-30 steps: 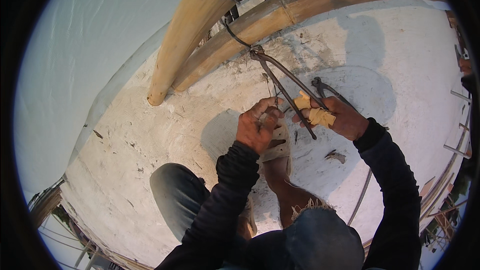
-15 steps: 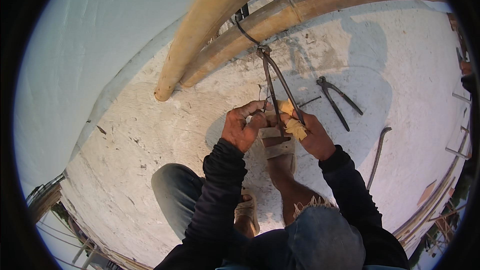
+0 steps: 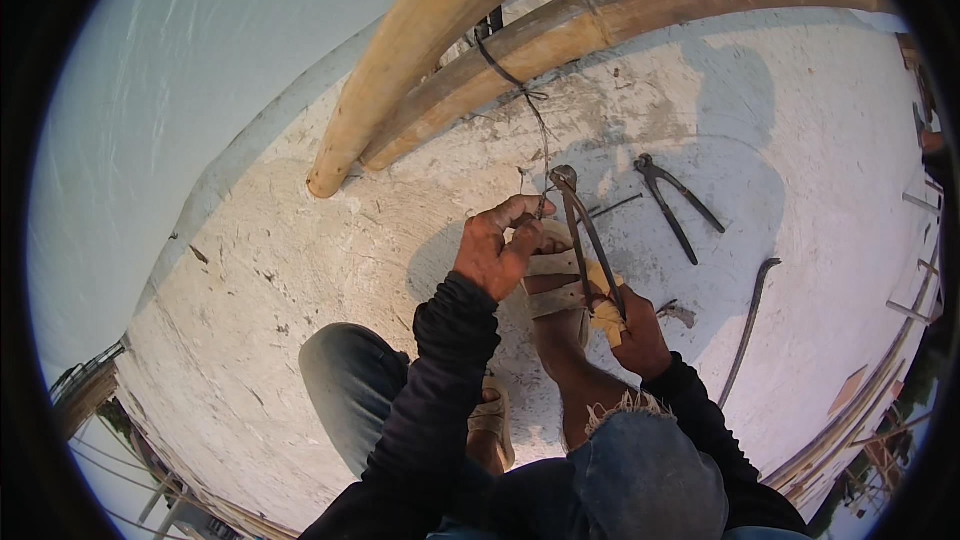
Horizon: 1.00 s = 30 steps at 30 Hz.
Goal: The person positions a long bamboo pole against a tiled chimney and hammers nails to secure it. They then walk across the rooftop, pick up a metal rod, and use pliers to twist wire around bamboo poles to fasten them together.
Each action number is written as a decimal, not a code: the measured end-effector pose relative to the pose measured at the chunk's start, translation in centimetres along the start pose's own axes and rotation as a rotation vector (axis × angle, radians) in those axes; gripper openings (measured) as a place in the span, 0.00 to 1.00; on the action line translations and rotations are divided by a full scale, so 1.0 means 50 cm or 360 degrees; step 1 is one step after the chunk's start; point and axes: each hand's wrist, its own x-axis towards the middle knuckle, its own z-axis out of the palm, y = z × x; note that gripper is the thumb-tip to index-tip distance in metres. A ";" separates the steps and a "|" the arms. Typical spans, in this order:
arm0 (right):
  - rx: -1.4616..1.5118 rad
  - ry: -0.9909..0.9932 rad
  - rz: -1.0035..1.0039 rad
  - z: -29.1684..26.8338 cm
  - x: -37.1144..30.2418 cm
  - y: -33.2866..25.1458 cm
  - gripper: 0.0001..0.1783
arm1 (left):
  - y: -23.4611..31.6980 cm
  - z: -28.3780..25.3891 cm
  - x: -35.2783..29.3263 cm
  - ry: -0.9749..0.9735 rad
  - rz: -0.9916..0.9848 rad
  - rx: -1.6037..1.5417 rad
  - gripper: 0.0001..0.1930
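Observation:
My left hand [image 3: 494,248] is closed, with thumb and forefinger pinched on a thin dark tie wire [image 3: 544,136]. That wire runs up to a twisted knot round the lower of two bamboo poles [image 3: 650,8]. In my right hand [image 3: 642,335] are long-handled pincers [image 3: 592,238], their jaws pointing up beside the wire, just right of my left fingertips. Whether the jaws touch the wire I cannot tell. Yellow wrapping [image 3: 604,317] shows about my right fingers and the handles. Both hands are above my sandalled foot [image 3: 552,270].
A second pair of pincers [image 3: 672,205] lies on the pale, rough surface to the right. Farther right is a bent metal bar [image 3: 750,325]. The steeper bamboo pole [image 3: 385,80] crosses the top, with dark rods behind it. A pale sheet [image 3: 170,90] covers the upper left.
The pincers have come away from the knot at the pole, moving down and right with my right hand. My left hand has shifted slightly right, still pinching the wire.

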 end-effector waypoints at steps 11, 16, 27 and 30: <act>0.0009 0.0070 -0.0134 0.004 0.025 0.027 0.22 | 0.001 -0.012 0.009 -0.0086 -0.0045 0.0028 0.14; -0.0292 0.0175 -0.0325 0.007 0.033 0.034 0.20 | -0.005 -0.015 0.011 -0.0077 -0.0047 0.0081 0.15; -0.0101 -0.0008 -0.0142 -0.006 0.051 0.006 0.18 | -0.002 -0.008 0.012 -0.0063 0.0025 0.0153 0.15; -0.0109 0.0010 -0.0046 0.000 0.058 0.005 0.15 | -0.003 -0.007 0.010 -0.0071 -0.0013 0.0227 0.15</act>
